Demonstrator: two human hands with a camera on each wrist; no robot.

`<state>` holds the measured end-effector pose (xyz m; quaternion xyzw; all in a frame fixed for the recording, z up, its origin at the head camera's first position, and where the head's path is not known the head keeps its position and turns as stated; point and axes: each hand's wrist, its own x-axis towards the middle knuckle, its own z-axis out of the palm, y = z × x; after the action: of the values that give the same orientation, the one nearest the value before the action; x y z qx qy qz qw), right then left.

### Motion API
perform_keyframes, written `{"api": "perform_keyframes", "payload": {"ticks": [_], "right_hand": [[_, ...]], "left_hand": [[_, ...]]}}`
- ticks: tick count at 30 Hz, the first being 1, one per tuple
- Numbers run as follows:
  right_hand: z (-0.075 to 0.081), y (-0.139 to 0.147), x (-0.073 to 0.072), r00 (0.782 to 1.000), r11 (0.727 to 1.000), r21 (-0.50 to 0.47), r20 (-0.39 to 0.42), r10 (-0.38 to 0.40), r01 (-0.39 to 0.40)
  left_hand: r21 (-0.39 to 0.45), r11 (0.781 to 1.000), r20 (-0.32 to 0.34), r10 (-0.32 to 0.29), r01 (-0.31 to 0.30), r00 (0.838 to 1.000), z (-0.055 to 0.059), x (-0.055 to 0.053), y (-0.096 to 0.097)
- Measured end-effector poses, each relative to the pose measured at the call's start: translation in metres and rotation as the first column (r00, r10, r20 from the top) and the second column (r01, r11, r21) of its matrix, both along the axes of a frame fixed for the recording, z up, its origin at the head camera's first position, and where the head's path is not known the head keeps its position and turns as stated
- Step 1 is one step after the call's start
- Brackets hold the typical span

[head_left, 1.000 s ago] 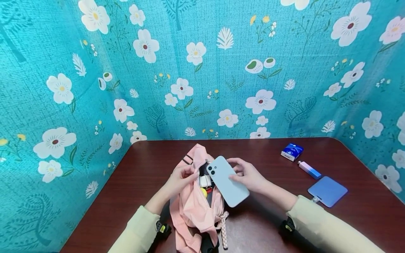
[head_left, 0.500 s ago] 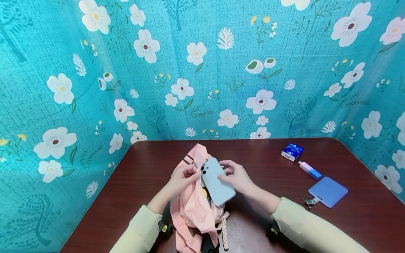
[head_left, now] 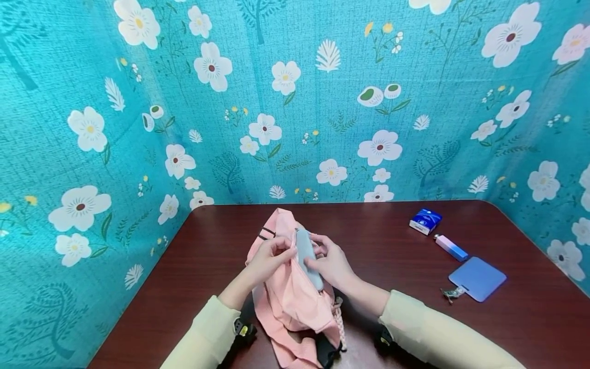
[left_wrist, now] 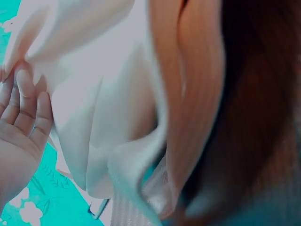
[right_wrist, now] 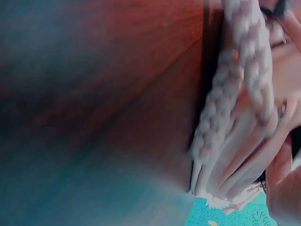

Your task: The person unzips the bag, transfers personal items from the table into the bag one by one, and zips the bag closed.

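Note:
A pink fabric bag (head_left: 295, 307) with a strap lies on the dark table, its zipped opening facing up. My left hand (head_left: 267, 261) pinches the left edge of that opening between thumb and fingers. With my right hand (head_left: 333, 264) I hold a pale blue phone (head_left: 305, 251), tilted on edge and partly inside the opening. The bag's contents are hidden behind it. In the left wrist view, the fingers of my left hand (left_wrist: 23, 117) press against the bag cloth (left_wrist: 122, 94). A braided cord (right_wrist: 254, 61) hangs from the bag in the right wrist view.
On the right of the brown table (head_left: 378, 225) lie a small blue and white packet (head_left: 425, 221), a slim pink-to-blue stick (head_left: 451, 248) and a flat blue rectangle (head_left: 478, 279) with a metal clip (head_left: 454, 293). A flowered turquoise cloth (head_left: 295, 128) hangs behind.
My right hand has moved left with the phone, which has turned on edge and gone into the bag's opening. The bag's lower end has shifted right; my left hand keeps its pinch.

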<state>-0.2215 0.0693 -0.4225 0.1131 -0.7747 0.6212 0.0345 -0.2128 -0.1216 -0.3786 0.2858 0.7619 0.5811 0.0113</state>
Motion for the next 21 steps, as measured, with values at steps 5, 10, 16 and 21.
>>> {"api": "perform_keyframes", "payload": {"ticks": [5, 10, 16, 21], "right_hand": [[0.000, -0.001, 0.003, 0.998, 0.998, -0.005, 0.013, 0.057, -0.057], [-0.001, 0.000, 0.003, 0.996, 0.996, 0.032, 0.021, 0.082, -0.083], [-0.001, 0.000, 0.000, 0.994, 0.993, 0.046, 0.004, 0.106, -0.106], [0.003, 0.004, -0.002, 0.985, 0.987, 0.016, 0.073, 0.156, -0.157]], "left_hand": [[0.038, 0.999, -0.017, -0.001, 0.002, 1.000, -0.005, -0.003, 0.000], [0.063, 0.998, -0.004, -0.001, 0.001, 1.000, -0.023, -0.014, -0.002], [0.101, 0.992, -0.034, -0.066, 0.069, 0.997, -0.030, -0.021, -0.005], [0.130, 0.981, -0.052, -0.138, 0.144, 0.989, -0.029, -0.023, -0.008]]}}
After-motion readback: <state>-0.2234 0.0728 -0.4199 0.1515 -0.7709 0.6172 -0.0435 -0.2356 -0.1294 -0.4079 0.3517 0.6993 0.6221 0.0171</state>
